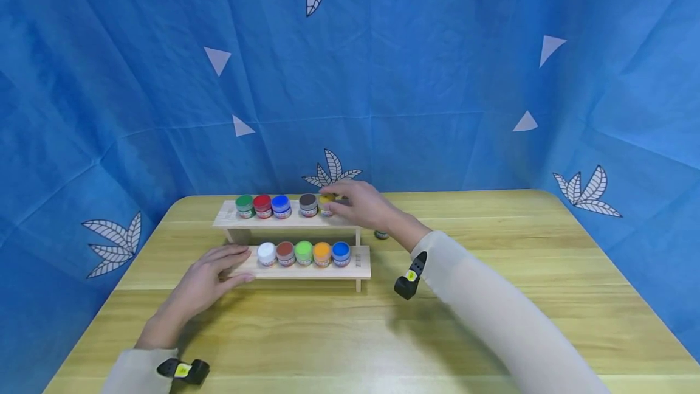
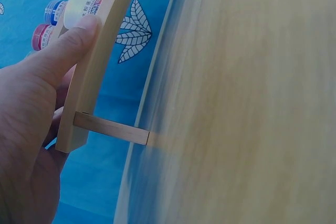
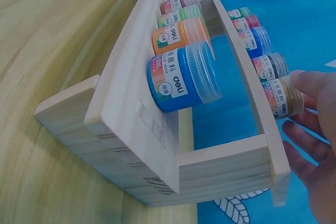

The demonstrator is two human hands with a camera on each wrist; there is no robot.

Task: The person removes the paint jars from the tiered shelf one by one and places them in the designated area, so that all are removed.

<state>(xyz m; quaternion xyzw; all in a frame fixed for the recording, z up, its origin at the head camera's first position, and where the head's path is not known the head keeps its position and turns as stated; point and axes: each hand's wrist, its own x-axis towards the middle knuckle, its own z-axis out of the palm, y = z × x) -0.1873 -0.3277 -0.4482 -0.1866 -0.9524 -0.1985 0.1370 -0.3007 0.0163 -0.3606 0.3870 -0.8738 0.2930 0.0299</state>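
A two-tier wooden rack (image 1: 361, 269) holds small paint jars. My left hand (image 1: 205, 278) grips the left end of its lower shelf, the thumb along the front edge, close to a white jar (image 1: 267, 253). At the upper shelf's right part, my right hand (image 1: 361, 204) holds an ochre paint jar (image 3: 282, 97) between thumb and fingers, beside a dark jar (image 1: 308, 205). Past a gap to the left stand blue (image 1: 281, 206), red (image 1: 263, 205) and green (image 1: 245, 206) jars. Brown (image 1: 285, 253), light green (image 1: 303, 252), orange (image 1: 322, 253) and blue (image 1: 341, 253) jars line the lower shelf.
The rack stands near the back of a wooden table (image 1: 492, 260). A small dark-looking object (image 1: 381, 235) lies on the table right of the rack, partly hidden by my right arm. Blue cloth (image 1: 426, 78) hangs behind and along both sides.
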